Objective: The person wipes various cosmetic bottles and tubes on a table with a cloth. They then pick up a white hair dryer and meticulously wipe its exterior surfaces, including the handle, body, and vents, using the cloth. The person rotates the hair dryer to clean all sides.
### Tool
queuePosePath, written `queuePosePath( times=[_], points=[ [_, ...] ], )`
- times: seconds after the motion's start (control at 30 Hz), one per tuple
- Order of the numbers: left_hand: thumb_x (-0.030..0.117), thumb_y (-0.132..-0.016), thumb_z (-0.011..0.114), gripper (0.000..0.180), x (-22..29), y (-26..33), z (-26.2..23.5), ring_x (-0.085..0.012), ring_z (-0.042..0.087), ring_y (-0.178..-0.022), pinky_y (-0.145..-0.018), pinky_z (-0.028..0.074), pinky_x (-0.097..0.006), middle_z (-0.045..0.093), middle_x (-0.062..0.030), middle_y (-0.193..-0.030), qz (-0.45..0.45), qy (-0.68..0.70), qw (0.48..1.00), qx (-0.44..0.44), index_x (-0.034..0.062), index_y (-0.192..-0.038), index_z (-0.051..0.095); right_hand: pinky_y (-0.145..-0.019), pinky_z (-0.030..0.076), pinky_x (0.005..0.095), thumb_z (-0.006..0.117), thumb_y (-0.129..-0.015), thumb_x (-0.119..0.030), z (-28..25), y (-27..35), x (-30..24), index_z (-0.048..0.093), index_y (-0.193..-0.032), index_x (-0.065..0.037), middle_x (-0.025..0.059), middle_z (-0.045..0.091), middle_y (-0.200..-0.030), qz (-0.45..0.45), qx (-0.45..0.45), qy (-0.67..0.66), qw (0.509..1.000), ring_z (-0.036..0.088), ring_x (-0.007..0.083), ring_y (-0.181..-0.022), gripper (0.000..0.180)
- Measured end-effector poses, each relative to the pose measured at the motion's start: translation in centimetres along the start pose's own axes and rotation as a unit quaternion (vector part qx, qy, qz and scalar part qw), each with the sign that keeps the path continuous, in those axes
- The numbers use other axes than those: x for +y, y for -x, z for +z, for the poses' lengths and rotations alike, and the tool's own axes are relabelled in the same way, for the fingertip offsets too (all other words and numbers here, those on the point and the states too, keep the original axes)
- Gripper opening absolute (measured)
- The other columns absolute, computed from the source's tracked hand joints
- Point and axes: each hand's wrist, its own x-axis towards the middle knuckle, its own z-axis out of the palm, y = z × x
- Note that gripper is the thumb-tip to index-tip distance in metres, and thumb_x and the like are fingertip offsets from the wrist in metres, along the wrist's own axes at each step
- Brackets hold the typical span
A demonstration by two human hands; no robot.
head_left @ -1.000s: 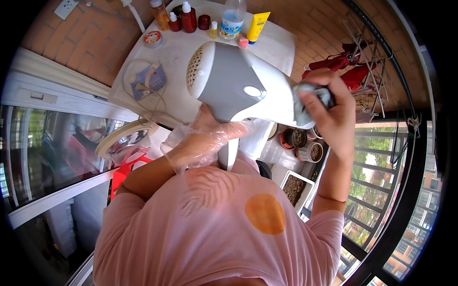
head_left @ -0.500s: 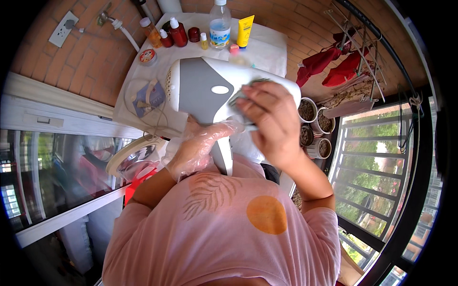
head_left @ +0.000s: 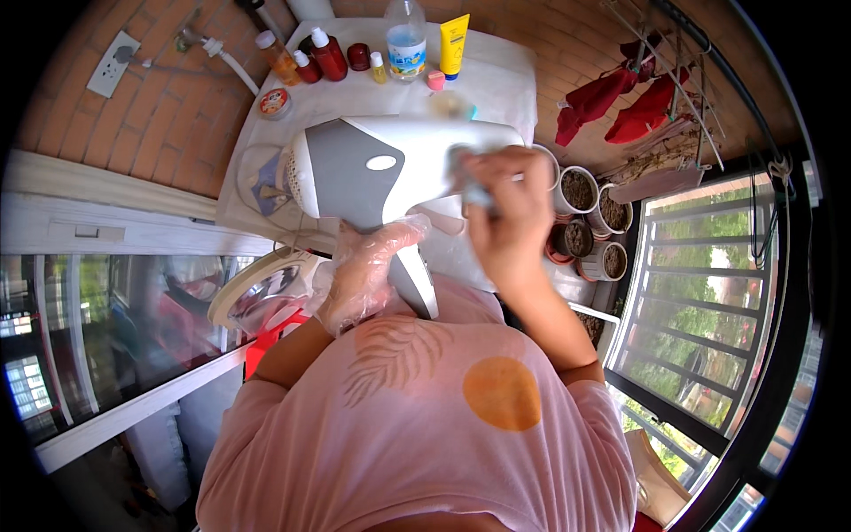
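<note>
White and grey, a hair dryer point(head_left: 381, 168) is held above a white-covered table point(head_left: 505, 84), close before the person's chest. Its handle is clasped by the left hand point(head_left: 363, 275), which is covered by a clear plastic glove. A small cloth point(head_left: 470, 177) is pinched in the closed right hand point(head_left: 505, 222) and pressed against the dryer's barrel. Bottles point(head_left: 330, 53) and a yellow tube point(head_left: 455, 44) are lined along the table's far edge; soil-filled pots point(head_left: 581, 188) are seen just beside the table.

Right hand point(head_left: 505, 213) blurred, hiding its cloth point(head_left: 470, 182)
</note>
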Motion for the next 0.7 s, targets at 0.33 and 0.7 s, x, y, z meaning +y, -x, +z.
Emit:
queuePosePath(
  times=[0.33,0.7],
  points=[
    [0.008,-0.073,0.069,0.034,-0.6,-1.7,1.0,-0.0141,0.055,-0.088,-0.073,0.045,-0.028,0.059,-0.0058,-0.102,0.21,0.126,0.969,-0.008,-0.0004,-0.105,0.059,-0.069,0.045,0.0245,0.066,-0.08,-0.006,0.2,-0.8,3.5,0.065,-0.093,0.003,0.008,0.06,-0.091,0.27,0.059,-0.206,0.939,0.056,0.0133,-0.08,0.015],
    [0.027,-0.087,0.059,0.037,-3.5,-6.0,-1.6,-0.0164,0.057,-0.093,-0.078,0.046,-0.029,0.062,-0.0097,-0.101,0.513,-0.414,0.752,-0.009,0.0012,-0.113,0.055,-0.064,0.04,0.0166,0.065,-0.086,-0.014,0.8,1.1,3.9,0.064,-0.101,0.0,-0.0016,0.061,-0.084,0.425,0.098,-0.451,0.779,0.052,0.0033,-0.073,0.022]
  ],
)
